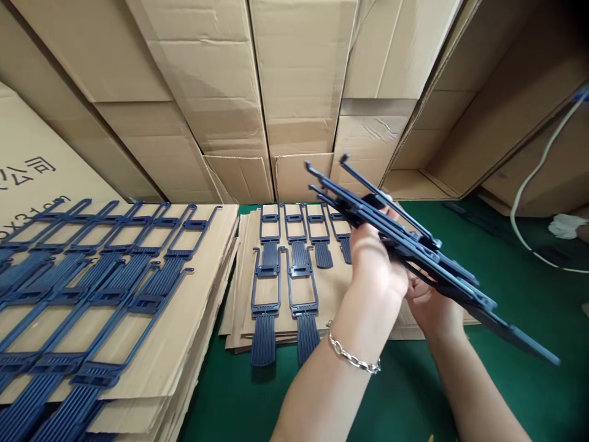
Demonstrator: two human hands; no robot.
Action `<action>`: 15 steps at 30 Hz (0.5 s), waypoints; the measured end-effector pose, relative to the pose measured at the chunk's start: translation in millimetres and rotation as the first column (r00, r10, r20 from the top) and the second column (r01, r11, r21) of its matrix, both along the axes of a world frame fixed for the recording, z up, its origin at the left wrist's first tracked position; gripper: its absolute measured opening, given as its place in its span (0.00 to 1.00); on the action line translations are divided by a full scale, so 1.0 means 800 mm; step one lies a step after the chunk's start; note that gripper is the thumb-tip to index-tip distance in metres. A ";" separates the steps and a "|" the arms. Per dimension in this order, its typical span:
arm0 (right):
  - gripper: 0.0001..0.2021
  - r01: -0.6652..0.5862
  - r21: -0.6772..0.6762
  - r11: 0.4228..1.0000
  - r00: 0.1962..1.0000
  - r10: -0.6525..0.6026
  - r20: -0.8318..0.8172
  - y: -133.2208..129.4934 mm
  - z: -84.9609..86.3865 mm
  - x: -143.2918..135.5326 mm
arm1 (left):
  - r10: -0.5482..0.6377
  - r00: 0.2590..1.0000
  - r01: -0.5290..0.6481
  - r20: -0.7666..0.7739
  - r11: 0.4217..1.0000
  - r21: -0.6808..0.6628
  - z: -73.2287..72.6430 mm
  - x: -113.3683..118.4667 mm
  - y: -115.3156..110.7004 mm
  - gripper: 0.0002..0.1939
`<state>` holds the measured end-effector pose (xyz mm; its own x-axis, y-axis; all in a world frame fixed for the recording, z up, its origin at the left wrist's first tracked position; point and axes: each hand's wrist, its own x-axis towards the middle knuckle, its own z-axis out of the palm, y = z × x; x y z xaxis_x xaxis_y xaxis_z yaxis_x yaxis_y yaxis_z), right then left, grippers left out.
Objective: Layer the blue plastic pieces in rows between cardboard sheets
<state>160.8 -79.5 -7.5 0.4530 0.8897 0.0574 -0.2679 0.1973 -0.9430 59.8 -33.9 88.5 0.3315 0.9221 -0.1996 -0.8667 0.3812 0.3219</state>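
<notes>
Both hands hold a bundle of dark blue plastic handle strips [427, 258], tilted from upper left to lower right above the table. My left hand [375, 258], with a chain bracelet on the wrist, grips the bundle near its middle. Below and behind it, my right hand [432, 307] closes on the underside of the same bundle. Beneath the hands lies a small stack of flat cardboard sheets [331, 288] with several blue strips [280, 276] laid on it in two rows.
A taller cardboard stack [184, 331] at the left carries several rows of the same blue strips [92, 270]. Upright cardboard boxes [276, 92] wall off the back. The table top is green [529, 294]. A white cable [534, 178] hangs at the right.
</notes>
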 end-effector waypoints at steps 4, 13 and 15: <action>0.29 -0.021 0.012 1.000 0.994 0.023 -0.109 -0.007 0.006 0.035 | -0.069 0.992 0.083 0.105 0.987 -0.138 -0.011 0.026 -0.005 0.06; 0.17 -0.302 -0.102 0.948 0.953 0.297 -0.054 -0.008 -0.013 0.030 | -0.027 0.999 0.027 -0.020 1.000 0.015 -0.020 -0.011 0.028 0.08; 0.22 -0.405 -0.043 0.913 0.914 0.402 -0.056 -0.009 -0.017 0.025 | -0.028 0.996 0.030 -0.079 0.999 0.019 -0.017 -0.020 0.032 0.09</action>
<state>180.6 -87.0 -21.4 0.0558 0.9984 -0.0067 -0.3567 0.0137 -0.9341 43.7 -8.3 74.5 0.3419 0.9165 -0.2079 -0.8271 0.3985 0.3965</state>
